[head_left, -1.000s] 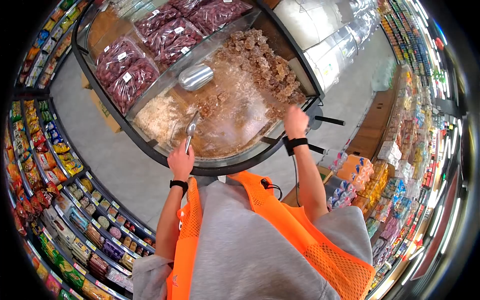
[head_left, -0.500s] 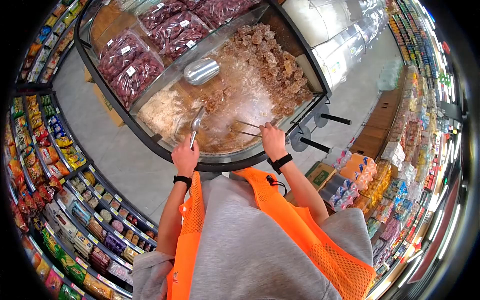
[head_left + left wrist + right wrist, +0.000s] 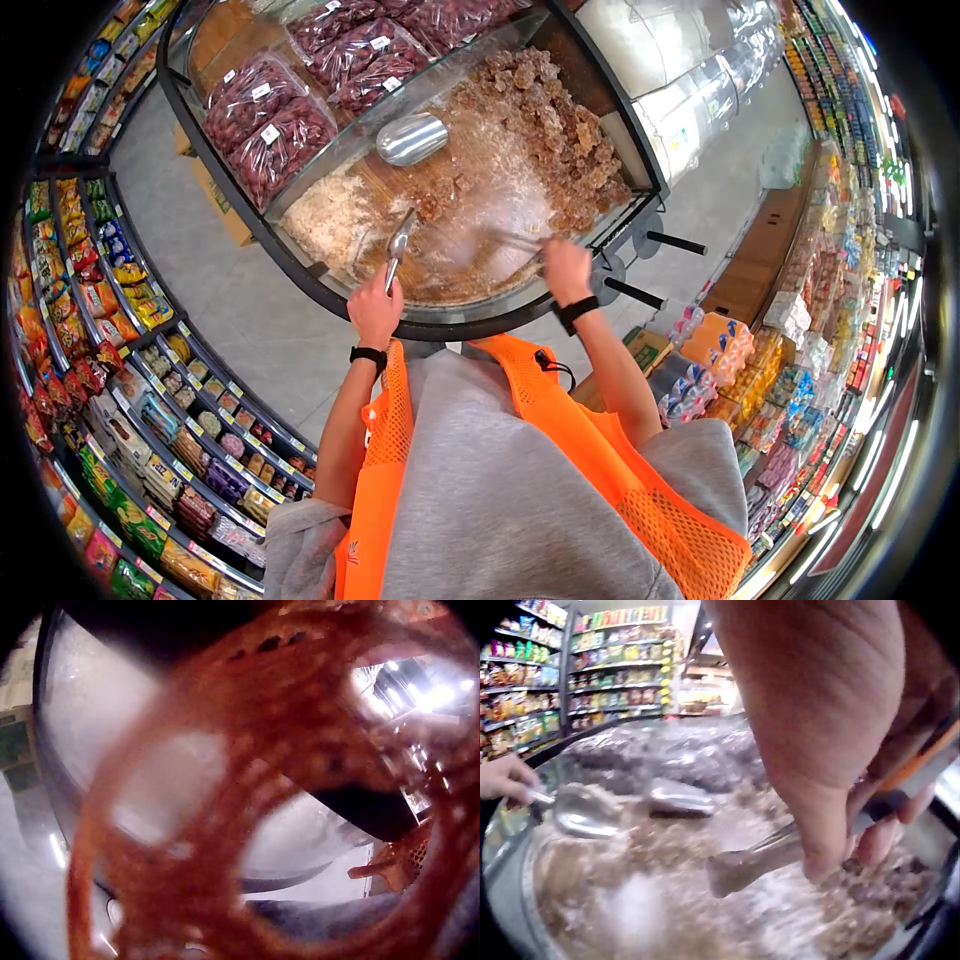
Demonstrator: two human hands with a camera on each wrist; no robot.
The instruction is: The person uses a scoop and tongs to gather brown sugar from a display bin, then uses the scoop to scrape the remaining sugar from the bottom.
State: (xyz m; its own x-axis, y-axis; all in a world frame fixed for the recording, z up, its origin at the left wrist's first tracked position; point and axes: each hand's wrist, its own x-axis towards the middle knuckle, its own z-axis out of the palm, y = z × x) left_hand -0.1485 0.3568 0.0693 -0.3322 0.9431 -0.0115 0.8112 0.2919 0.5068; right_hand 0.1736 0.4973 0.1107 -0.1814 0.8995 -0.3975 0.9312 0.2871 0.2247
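My left hand [image 3: 375,308] grips the handle of a small metal scoop [image 3: 400,240] at the front rim of a display bin [image 3: 470,328]; the scoop's bowl points into the bin. My right hand [image 3: 568,270], over the bin's right front, holds metal tongs [image 3: 754,862]. They look blurred in the head view and reach left over the bin floor. Brown, crystal-like lumps [image 3: 570,140] are heaped at the back right, and pale crumbs [image 3: 325,222] lie at the left. A larger metal scoop [image 3: 412,139] rests behind. Blurred orange mesh [image 3: 225,697] covers much of the left wrist view.
Bags of dark red dried fruit [image 3: 285,150] sit behind a clear divider. Clear covers [image 3: 680,90] stand at the back right. Black rods [image 3: 635,294] stick out from the bin's right side. Snack shelves [image 3: 100,290] line the left; bottle packs [image 3: 715,340] stand at the right.
My right hand has gone from the bin's right edge to its front, where tongs came into sight, then shifted slightly right and away. The left hand keeps the scoop almost still.
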